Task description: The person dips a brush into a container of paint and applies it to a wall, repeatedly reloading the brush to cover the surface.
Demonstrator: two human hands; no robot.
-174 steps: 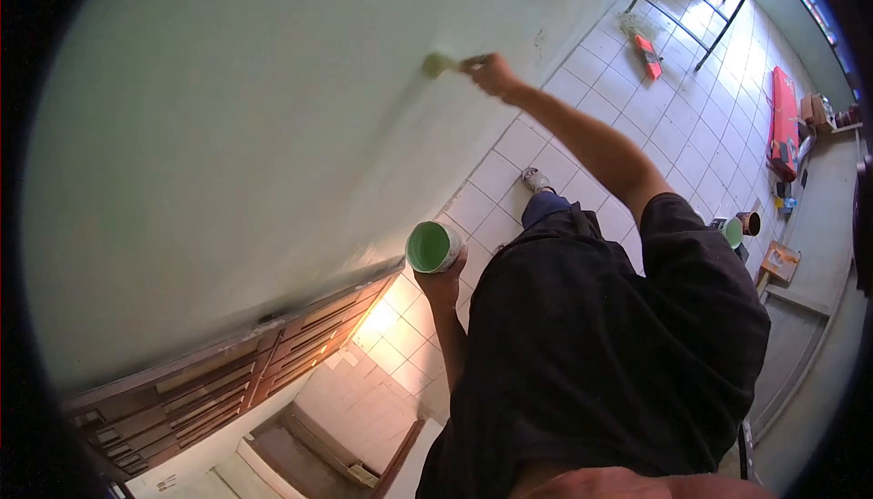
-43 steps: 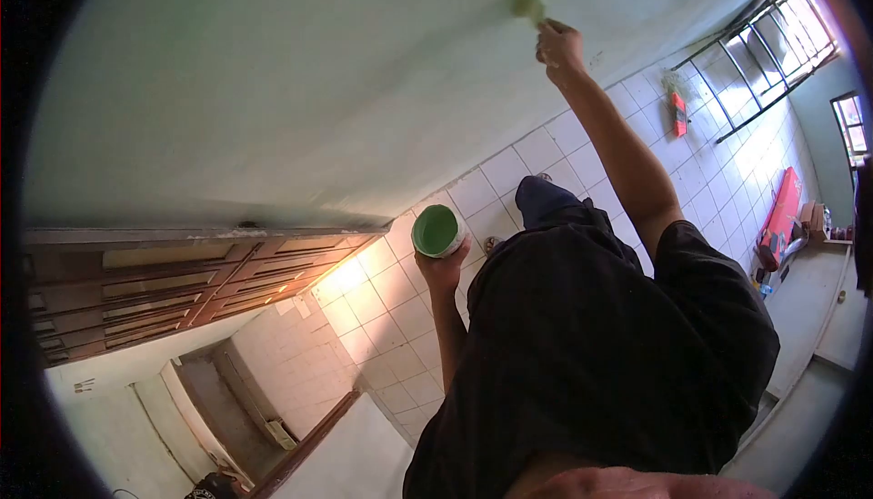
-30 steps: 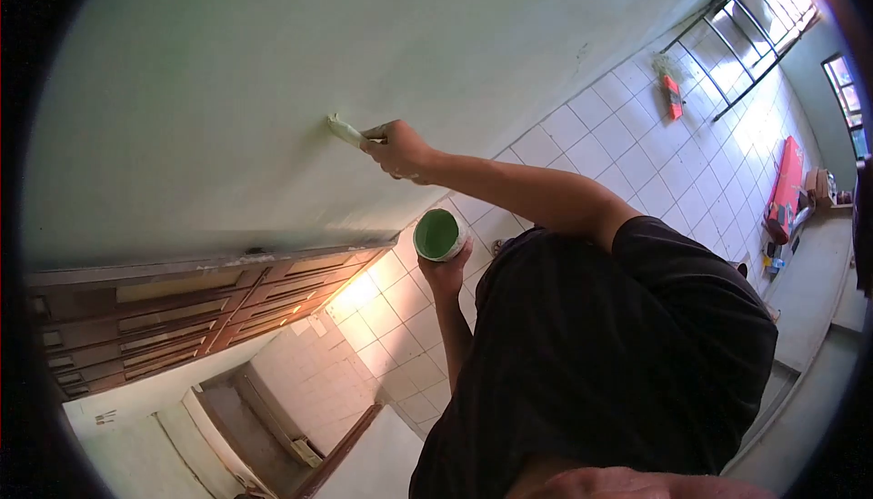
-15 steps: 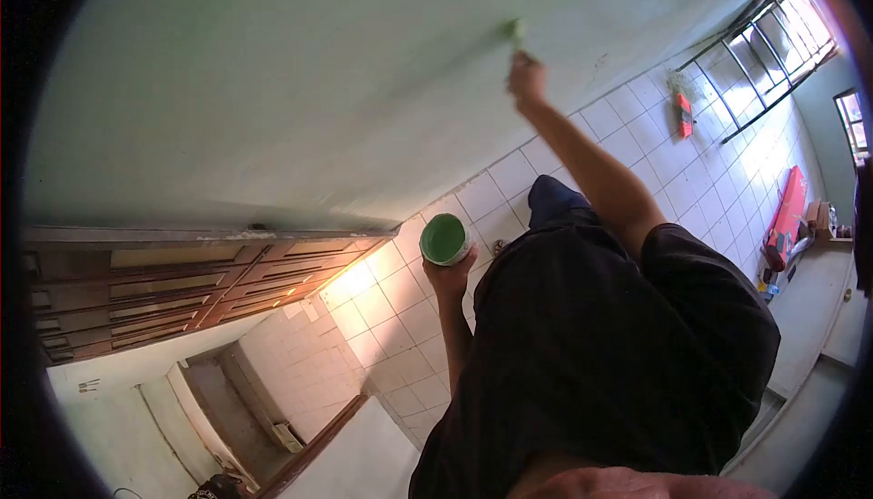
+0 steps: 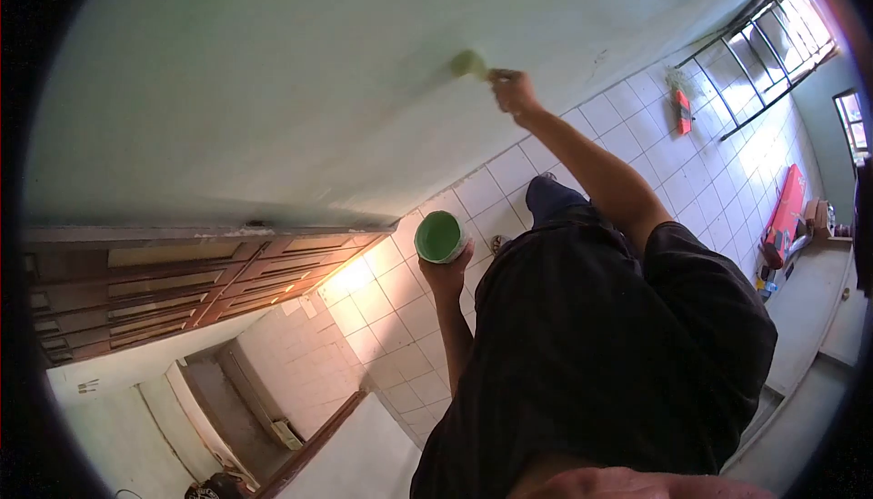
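Note:
My right hand (image 5: 514,96) is closed around the handle of a paintbrush (image 5: 470,64). Its green, slightly blurred head is right at the pale green wall (image 5: 300,90). Lower down, my left hand (image 5: 447,272) holds a round tub of green paint (image 5: 440,237) by its side and underside, with the open top facing up toward me. The fingers on the far side of the tub are hidden.
White tiles (image 5: 505,171) cover the floor along the wall. A brown panelled wooden door (image 5: 209,285) stands at left. At right are a metal ladder-like frame (image 5: 750,71), a red-orange object (image 5: 683,113) and a long red box (image 5: 785,217).
My right hand has moved the paintbrush down and left along the wall, and the brush has turned to point left. My left hand and the tub have shifted slightly left.

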